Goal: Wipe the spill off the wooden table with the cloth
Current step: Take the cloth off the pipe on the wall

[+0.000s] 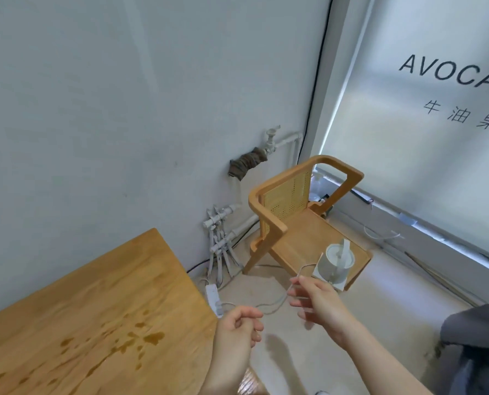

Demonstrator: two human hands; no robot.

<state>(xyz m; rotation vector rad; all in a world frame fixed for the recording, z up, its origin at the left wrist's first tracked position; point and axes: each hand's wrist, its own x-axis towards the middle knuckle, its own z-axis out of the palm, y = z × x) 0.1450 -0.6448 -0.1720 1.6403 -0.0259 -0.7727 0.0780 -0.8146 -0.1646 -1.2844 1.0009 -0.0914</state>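
The wooden table [75, 280] fills the lower left. A spill [129, 340] of brownish puddles and drops lies across its near part. My left hand [237, 329] hovers just off the table's right edge with loosely curled fingers and holds nothing. My right hand [314, 303] is raised over the floor further right, fingers spread and slightly blurred, also without anything in it. Neither hand has a cloth. A brown rag [247, 163] is wrapped round a pipe on the wall. Dark grey fabric [477, 332] shows at the right edge; I cannot tell what it is.
A wooden chair [303, 223] with a cane back stands beyond my hands, with a white kettle [338, 263] on its seat. A white power strip [213, 297] and a cable lie on the floor by the table's corner. Pipes [220, 238] run down the wall.
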